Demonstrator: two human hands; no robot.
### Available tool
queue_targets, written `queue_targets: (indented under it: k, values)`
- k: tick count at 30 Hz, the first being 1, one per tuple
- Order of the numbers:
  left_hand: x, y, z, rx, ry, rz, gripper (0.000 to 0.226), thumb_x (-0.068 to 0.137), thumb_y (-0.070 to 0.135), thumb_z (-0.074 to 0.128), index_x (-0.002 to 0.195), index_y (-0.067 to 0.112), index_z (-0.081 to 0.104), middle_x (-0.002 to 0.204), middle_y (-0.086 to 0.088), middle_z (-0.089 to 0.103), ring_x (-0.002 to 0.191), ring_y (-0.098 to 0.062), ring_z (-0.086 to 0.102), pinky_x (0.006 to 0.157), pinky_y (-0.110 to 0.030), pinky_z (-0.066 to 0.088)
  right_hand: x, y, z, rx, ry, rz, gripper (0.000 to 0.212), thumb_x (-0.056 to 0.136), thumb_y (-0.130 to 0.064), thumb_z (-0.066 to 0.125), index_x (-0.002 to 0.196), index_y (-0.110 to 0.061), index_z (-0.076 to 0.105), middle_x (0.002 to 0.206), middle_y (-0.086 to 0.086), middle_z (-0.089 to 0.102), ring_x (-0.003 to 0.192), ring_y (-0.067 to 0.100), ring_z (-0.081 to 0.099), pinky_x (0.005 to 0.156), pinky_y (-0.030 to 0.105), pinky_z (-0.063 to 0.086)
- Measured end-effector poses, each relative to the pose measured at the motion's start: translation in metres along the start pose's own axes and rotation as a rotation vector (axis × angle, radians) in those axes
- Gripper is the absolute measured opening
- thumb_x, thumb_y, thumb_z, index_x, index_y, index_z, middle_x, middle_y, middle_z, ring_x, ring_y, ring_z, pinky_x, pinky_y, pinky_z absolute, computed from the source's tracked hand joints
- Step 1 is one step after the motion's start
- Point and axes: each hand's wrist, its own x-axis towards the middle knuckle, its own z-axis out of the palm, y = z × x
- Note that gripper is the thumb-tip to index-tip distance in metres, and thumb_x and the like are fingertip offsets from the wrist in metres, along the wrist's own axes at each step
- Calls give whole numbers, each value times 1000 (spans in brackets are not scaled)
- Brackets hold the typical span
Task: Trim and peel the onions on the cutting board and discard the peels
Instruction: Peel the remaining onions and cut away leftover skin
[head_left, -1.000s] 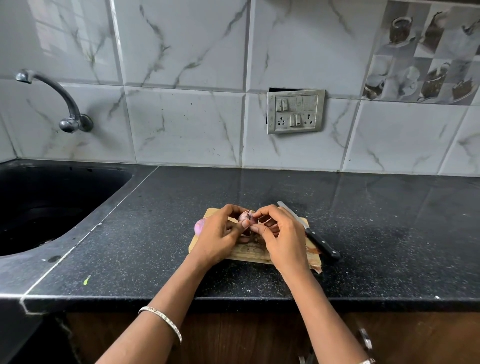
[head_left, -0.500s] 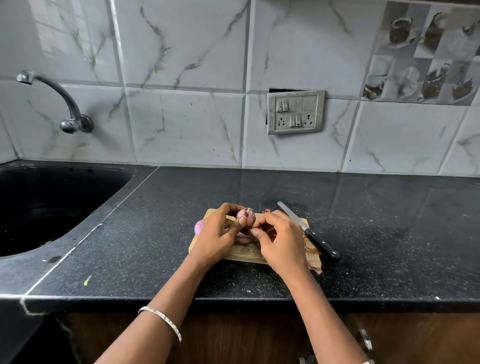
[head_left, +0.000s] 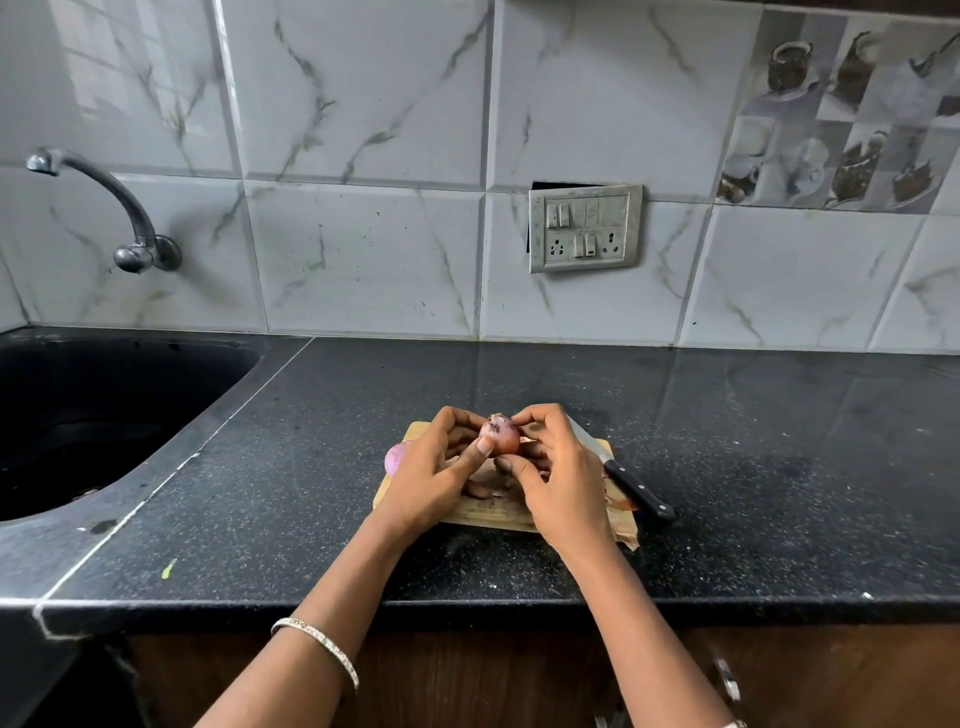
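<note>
A small reddish onion (head_left: 500, 435) with a rough root end is held above the wooden cutting board (head_left: 493, 514). My left hand (head_left: 434, 475) grips it from the left, thumb pressed on its front. My right hand (head_left: 558, 475) pinches its right side with fingertips. A peeled purple onion (head_left: 396, 458) peeks out at the board's left edge, mostly hidden by my left hand. Loose brown peels (head_left: 621, 522) lie on the board's right side and under my hands.
A black-handled knife (head_left: 631, 486) lies across the board's right edge, blade toward the wall. A dark sink (head_left: 93, 415) with a wall tap (head_left: 124, 208) sits at the left. The black countertop (head_left: 779, 441) stretches right; a switch panel (head_left: 584, 227) is on the tiled wall.
Both hands have lifted and turned the onion, so it now stands out more between the fingertips. The knife and board have not moved.
</note>
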Motion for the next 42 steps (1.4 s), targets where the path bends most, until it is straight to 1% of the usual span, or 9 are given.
queue_targets:
  k: [5,10,17,20,25,29,33,38,42]
  values:
    - [0,-3,-2,-25,-26,10,25,100,20,58,122,9,53,116,-8,72,99,-22,73,73,-40,63,-1,-2,0,-37,-40,-62,38,86,-1,74,111,-25,60,102,-15,72,93,-4,68,78,9,50]
    - [0,-1,-2,19,-61,43,33,102,17,56,134,14,58,118,-2,71,102,-21,72,74,-41,63,-1,-1,0,-46,-52,-80,33,84,2,75,106,-18,61,95,-14,71,89,-8,66,74,2,43]
    - [2,-3,-1,51,-45,27,27,103,17,53,128,11,62,108,-4,74,94,-21,74,75,-40,63,-2,-2,2,-100,-34,-83,28,86,-6,77,99,-23,59,84,-15,70,83,-5,65,68,6,45]
    - [3,-5,-2,91,-43,48,26,103,17,54,127,10,62,108,-4,73,94,-20,74,74,-39,63,-1,-2,1,-95,-26,-83,26,84,-5,78,98,-19,61,80,-18,67,80,-8,63,67,5,42]
    - [3,-5,-2,105,-35,59,25,102,16,55,125,9,62,106,-2,72,93,-19,74,72,-38,63,-1,-4,0,-99,-46,-82,37,86,-8,77,112,-30,63,89,-25,69,90,-8,66,74,10,50]
    - [3,-4,-3,126,-39,57,26,102,23,57,124,12,62,105,-1,73,94,-19,73,75,-39,63,-1,-3,0,-75,-57,-78,31,85,-4,76,106,-23,64,89,-30,66,89,-10,66,75,8,49]
    - [2,-4,-2,128,-31,50,25,102,18,56,125,7,61,102,1,72,91,-16,73,73,-35,63,-1,-2,0,-67,-38,-81,24,84,-2,77,97,-16,62,79,-21,67,81,-6,66,68,6,45]
    - [1,-2,-2,119,-28,55,24,102,16,55,124,7,61,103,1,71,90,-18,74,72,-35,63,-1,-2,1,-66,-47,-77,28,85,-4,77,103,-20,61,84,-26,66,87,-9,66,71,9,49]
    - [2,-4,-2,109,-36,30,26,102,17,55,126,7,60,107,-2,70,92,-22,74,76,-43,63,-1,-2,0,-69,-56,-70,29,86,-5,76,104,-23,62,86,-30,66,88,-9,66,74,15,54]
